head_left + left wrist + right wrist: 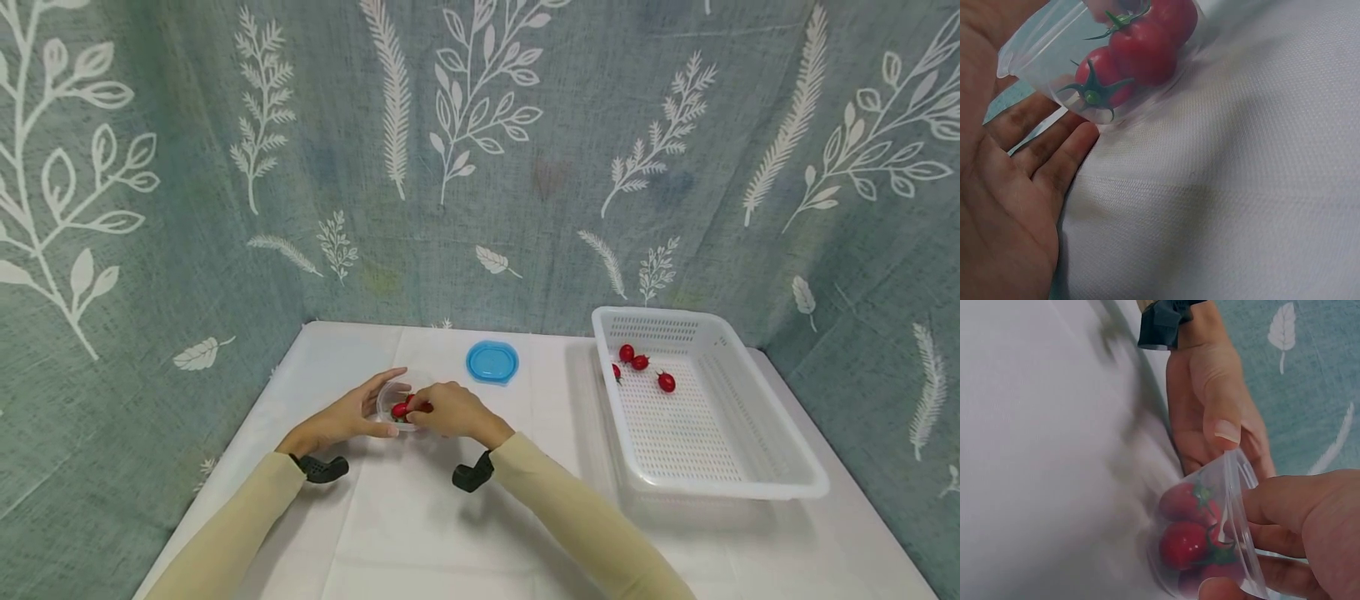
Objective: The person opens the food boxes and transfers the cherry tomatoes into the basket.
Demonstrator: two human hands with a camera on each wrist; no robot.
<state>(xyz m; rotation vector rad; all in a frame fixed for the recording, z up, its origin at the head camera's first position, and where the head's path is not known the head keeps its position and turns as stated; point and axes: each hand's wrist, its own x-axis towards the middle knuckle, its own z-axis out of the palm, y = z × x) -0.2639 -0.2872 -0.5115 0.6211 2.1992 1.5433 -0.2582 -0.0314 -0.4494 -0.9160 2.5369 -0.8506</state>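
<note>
A small clear plastic tub (382, 403) with several red cherry tomatoes (400, 410) in it stands on the table's left part. My left hand (348, 414) holds the tub from its left, thumb at the rim and the other fingers around the far side. From the right, my right hand (453, 411) reaches over the rim, its fingers bent down inside and pinching a cherry tomato, mostly hidden by the hand. Green stems show on the tomatoes through the tub's wall (1172, 487) in the right wrist view.
Behind and right of the tub lies a blue lid (492, 362). A large white perforated basket (750, 450) stands on the right, with several cherry tomatoes (666, 382) toward its far left. Patterned grey-green cloth (540, 225) hangs around the white-covered table (420, 533).
</note>
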